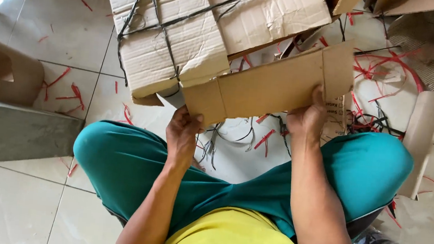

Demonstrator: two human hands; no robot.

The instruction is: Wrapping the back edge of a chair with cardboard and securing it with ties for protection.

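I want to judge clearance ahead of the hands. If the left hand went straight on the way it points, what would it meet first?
Probably the strapped carton, just beyond the cardboard piece the left hand holds; depth is unclear.

a pale tiled floor (pixel 41 33) carries everything. at twelve o'clock sits a bundle of tied cardboard sheets (pixel 172 34). red strap scraps (pixel 384 66) lie scattered at two o'clock, more at nine. a cardboard tube (pixel 423 140) rests at three o'clock.
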